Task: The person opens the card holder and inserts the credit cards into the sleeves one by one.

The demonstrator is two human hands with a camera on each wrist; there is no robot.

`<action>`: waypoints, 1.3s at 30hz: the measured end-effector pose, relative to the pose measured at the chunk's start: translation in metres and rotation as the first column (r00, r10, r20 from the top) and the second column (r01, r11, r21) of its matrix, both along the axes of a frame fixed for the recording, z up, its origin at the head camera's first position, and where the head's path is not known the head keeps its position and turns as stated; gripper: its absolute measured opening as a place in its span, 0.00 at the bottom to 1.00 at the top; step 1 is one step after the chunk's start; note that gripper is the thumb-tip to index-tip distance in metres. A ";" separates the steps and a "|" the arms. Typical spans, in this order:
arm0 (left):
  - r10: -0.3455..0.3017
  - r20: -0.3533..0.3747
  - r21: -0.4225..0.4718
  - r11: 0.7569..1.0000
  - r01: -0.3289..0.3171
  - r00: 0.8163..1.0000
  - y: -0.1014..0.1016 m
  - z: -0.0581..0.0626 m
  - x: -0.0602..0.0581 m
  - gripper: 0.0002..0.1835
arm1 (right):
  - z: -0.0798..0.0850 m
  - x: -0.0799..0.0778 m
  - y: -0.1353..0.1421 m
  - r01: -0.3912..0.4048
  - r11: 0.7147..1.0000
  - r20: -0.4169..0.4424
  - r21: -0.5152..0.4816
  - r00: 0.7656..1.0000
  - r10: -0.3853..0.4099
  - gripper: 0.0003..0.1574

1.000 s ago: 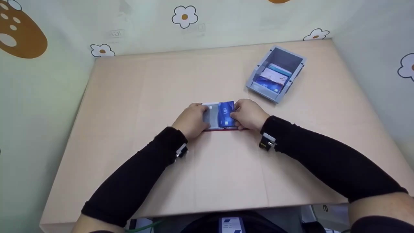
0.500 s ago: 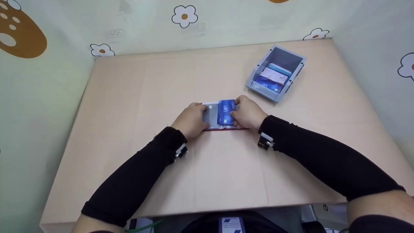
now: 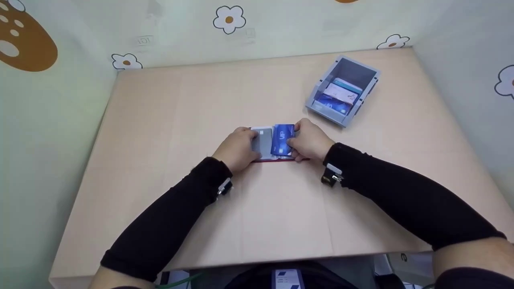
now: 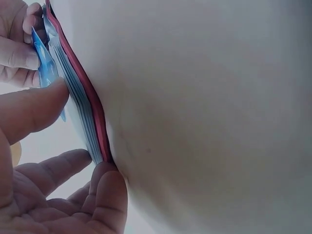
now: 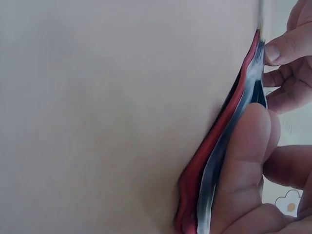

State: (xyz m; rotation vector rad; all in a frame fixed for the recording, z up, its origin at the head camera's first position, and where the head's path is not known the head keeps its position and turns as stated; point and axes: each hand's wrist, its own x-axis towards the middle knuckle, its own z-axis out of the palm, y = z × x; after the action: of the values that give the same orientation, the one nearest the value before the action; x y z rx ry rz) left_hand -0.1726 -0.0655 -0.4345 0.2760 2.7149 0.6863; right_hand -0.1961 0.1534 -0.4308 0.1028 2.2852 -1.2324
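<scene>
A card holder with a red cover and a stack of clear sleeves lies spread on the table. My left hand grips its left end, thumb on top of the sleeves and fingers at the outer edge, as the left wrist view shows. A blue card marked VIP stands over the middle of the holder, pinched along its right side by my right hand. In the left wrist view the card tilts up from the sleeves. The right hand covers the holder's right part; red cover shows below its fingers.
A grey open bin stands at the back right, beyond the right hand. Inside are several cards, a blue card at the front and a white card behind it. Patterned walls close off the table's back and sides.
The blue card has shifted slightly away from me and its angle has changed a little, the right hand moving with it. The left hand and the holder look unmoved.
</scene>
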 end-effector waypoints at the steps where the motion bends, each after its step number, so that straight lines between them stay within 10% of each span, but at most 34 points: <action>1: -0.003 -0.003 0.001 1.000 0.003 1.000 0.000 0.000 0.000 0.35 | 0.001 -0.001 0.001 -0.006 1.000 -0.005 0.003 1.000 0.006 0.23; 22: -0.045 -0.036 -0.015 0.999 0.044 0.998 -0.001 -0.001 0.000 0.34 | -0.005 0.003 0.001 0.031 0.996 0.033 -0.086 0.999 -0.028 0.21; 39: -0.051 -0.005 -0.023 0.998 0.051 0.999 -0.002 0.002 0.000 0.36 | 0.000 0.006 -0.014 -0.160 0.972 -0.116 0.171 0.976 0.182 0.33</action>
State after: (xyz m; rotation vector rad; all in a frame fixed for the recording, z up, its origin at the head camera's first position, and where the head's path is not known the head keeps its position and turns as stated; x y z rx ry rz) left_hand -0.1726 -0.0671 -0.4325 0.3405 2.7093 0.6406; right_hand -0.1898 0.1390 -0.4307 -0.1191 2.4471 -0.9919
